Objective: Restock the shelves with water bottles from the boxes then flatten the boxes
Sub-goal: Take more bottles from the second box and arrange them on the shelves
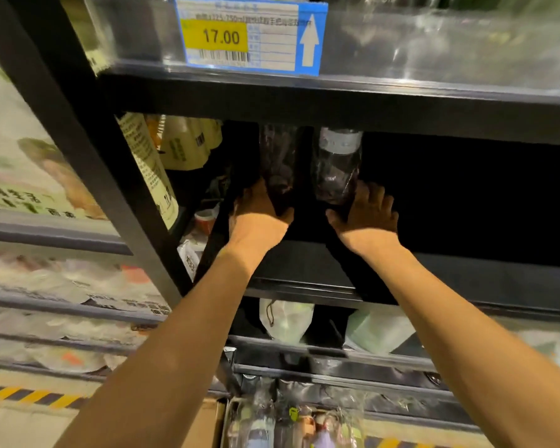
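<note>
left water bottle (278, 163) gripped by left hand (258, 219), right water bottle (337, 166) by right hand (367, 218), both on shelf (466, 279).

Top: blue-edged price label (249, 33) reading 17.00 on a yellow field, with barcode and white upward arrow (308, 40). Left: cream-labelled bottles (188, 143), one tall bottle (149, 169) leaning in front, an orange-and-white cup (205, 219) below. Lower level: white pouch (286, 321) beside pale green package (379, 328). Floor: yellow-black hazard stripe (29, 396).
</note>
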`<state>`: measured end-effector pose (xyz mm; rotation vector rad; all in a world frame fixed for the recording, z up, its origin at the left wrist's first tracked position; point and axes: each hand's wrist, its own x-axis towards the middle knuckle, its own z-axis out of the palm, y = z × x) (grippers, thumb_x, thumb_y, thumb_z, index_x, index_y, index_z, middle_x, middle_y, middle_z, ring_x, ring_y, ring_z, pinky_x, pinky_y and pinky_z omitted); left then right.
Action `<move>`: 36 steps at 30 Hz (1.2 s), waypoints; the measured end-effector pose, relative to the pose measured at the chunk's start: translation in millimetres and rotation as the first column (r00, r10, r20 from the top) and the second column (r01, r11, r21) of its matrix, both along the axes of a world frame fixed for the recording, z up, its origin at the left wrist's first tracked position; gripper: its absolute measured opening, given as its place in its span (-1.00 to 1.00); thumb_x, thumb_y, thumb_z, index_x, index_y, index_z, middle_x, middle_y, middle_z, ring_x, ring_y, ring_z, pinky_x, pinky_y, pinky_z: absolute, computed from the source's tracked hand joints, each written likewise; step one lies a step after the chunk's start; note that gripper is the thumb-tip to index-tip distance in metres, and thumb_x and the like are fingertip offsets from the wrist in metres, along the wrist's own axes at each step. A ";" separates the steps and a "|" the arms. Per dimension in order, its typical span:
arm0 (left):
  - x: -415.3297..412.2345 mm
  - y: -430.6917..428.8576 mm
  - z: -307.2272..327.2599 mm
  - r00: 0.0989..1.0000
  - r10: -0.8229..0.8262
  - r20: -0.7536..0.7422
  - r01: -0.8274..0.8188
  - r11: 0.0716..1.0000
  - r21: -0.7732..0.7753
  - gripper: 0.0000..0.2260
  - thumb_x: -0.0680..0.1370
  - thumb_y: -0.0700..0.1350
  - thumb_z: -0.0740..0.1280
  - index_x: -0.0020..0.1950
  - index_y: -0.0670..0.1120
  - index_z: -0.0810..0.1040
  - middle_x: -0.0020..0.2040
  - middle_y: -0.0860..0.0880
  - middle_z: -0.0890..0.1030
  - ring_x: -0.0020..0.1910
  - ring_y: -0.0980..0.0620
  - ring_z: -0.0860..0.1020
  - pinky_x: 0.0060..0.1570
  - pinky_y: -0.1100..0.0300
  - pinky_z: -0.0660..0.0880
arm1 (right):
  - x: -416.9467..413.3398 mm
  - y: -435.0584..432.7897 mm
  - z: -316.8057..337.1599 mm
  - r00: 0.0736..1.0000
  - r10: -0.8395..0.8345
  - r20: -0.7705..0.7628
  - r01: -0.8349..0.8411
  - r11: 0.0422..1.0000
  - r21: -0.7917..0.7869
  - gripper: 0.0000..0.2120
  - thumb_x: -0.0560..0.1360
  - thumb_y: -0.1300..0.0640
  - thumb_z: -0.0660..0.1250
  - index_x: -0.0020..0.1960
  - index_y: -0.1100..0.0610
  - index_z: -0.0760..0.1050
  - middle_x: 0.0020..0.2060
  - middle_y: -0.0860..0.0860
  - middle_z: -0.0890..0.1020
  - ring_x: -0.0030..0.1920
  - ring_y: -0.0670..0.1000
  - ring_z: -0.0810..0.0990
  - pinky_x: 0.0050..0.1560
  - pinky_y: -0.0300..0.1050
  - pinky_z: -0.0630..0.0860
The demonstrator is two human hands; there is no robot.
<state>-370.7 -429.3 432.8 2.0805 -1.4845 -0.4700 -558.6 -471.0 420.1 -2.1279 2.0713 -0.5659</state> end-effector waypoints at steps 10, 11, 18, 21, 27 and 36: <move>-18.8 172.0 -13.9 0.939 -0.218 0.265 0.219 0.975 0.030 -0.41 0.62 0.14 0.36 0.58 -0.09 0.37 0.48 -0.08 0.49 0.43 -0.16 0.44 0.39 -0.09 0.40 | -31.0 185.9 -6.2 0.932 0.125 -0.340 -0.136 0.991 -0.009 -0.28 0.58 -0.29 0.22 0.53 0.19 0.31 0.47 0.18 0.41 0.39 0.29 0.40 0.31 0.21 0.37; -20.0 188.7 -20.2 0.937 -0.220 0.270 0.220 0.975 0.030 -0.42 0.60 0.12 0.38 0.55 -0.11 0.41 0.44 -0.10 0.53 0.39 -0.17 0.48 0.36 -0.11 0.44 | -34.3 200.1 -11.9 0.929 0.136 -0.343 -0.143 0.990 0.005 -0.29 0.57 -0.29 0.23 0.52 0.18 0.32 0.47 0.18 0.41 0.38 0.29 0.41 0.30 0.21 0.37; -32.0 282.7 -94.5 0.952 -0.221 0.213 0.160 0.949 0.273 -0.46 0.64 0.13 0.32 0.55 -0.08 0.37 0.47 -0.08 0.50 0.48 -0.13 0.41 0.47 -0.12 0.33 | -51.6 277.4 -80.8 0.921 0.239 -0.309 -0.170 0.957 0.233 -0.31 0.59 -0.27 0.17 0.55 0.16 0.28 0.48 0.15 0.39 0.38 0.24 0.40 0.33 0.16 0.34; -44.6 305.8 -136.8 0.959 -0.225 0.172 0.134 0.895 0.425 -0.45 0.66 0.15 0.28 0.59 -0.05 0.30 0.55 -0.05 0.40 0.55 -0.11 0.33 0.53 -0.09 0.28 | -58.8 294.9 -127.4 0.908 0.283 -0.309 -0.155 0.912 0.379 -0.29 0.61 -0.30 0.10 0.60 0.13 0.19 0.51 0.12 0.33 0.40 0.22 0.37 0.37 0.15 0.32; -76.1 332.1 -249.3 0.960 -0.268 0.074 0.152 0.728 0.668 -0.47 0.65 0.13 0.32 0.54 -0.05 0.30 0.42 -0.08 0.49 0.38 -0.14 0.47 0.37 -0.09 0.43 | -80.0 333.6 -248.7 0.904 0.325 -0.280 -0.092 0.784 0.614 -0.27 0.61 -0.27 0.09 0.61 0.15 0.10 0.53 0.14 0.28 0.43 0.24 0.33 0.38 0.14 0.32; -97.0 343.5 -457.9 0.992 -0.124 0.037 0.055 0.665 0.745 -0.42 0.61 0.16 0.34 0.55 -0.08 0.34 0.49 -0.13 0.46 0.48 -0.21 0.38 0.44 -0.15 0.37 | -123.1 368.9 -448.5 0.927 0.244 -0.285 0.017 0.732 0.681 -0.23 0.61 -0.36 0.01 0.58 0.19 0.25 0.48 0.18 0.43 0.38 0.23 0.46 0.31 0.13 0.46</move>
